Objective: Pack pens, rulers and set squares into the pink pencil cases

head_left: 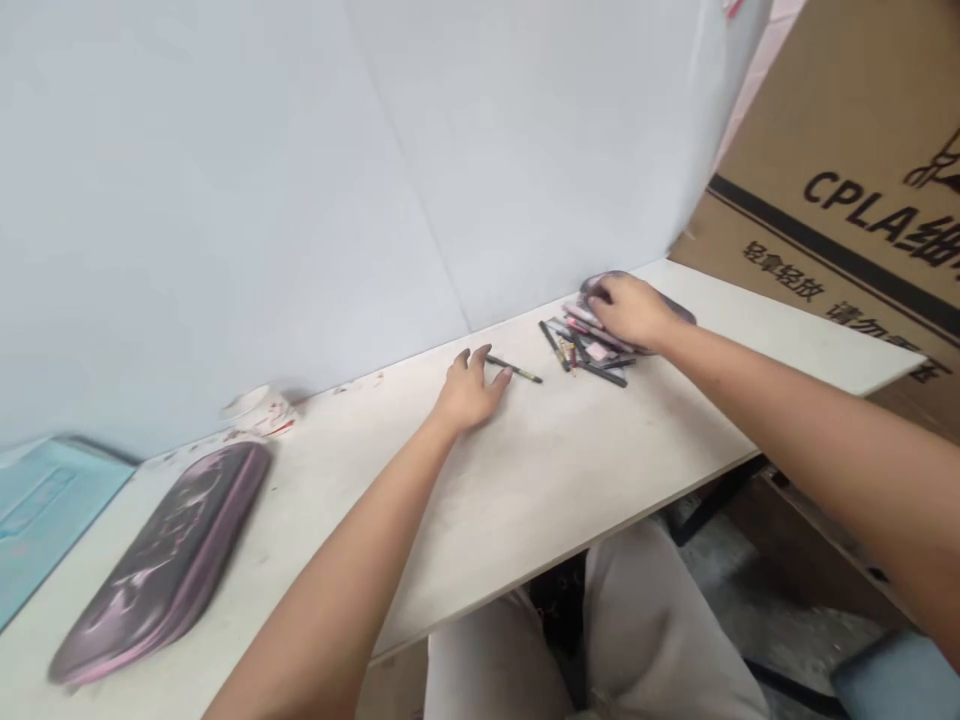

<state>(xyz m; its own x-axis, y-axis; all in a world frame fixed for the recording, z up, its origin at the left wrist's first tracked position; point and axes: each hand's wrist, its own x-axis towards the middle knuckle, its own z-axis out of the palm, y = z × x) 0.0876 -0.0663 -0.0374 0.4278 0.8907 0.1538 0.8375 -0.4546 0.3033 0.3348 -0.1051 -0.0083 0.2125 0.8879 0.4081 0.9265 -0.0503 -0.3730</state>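
Note:
My left hand (469,388) lies flat on the white table (540,480), fingers spread, fingertips touching the end of a single dark pen (517,370). My right hand (630,308) reaches further right and rests on a pile of several pens and pink items (589,350), fingers curled down onto it. Partly hidden beneath that hand is a dark purple pencil case (679,312). A second, larger purple pencil case (161,565) lies closed at the table's left end, away from both hands.
A pale wall panel (300,200) rises along the table's back edge. A large brown cardboard box (847,180) stands at the right end. A small white roll or cup (251,408) sits by the wall, a light blue tray (45,505) at far left. My knees (645,620) show below the table.

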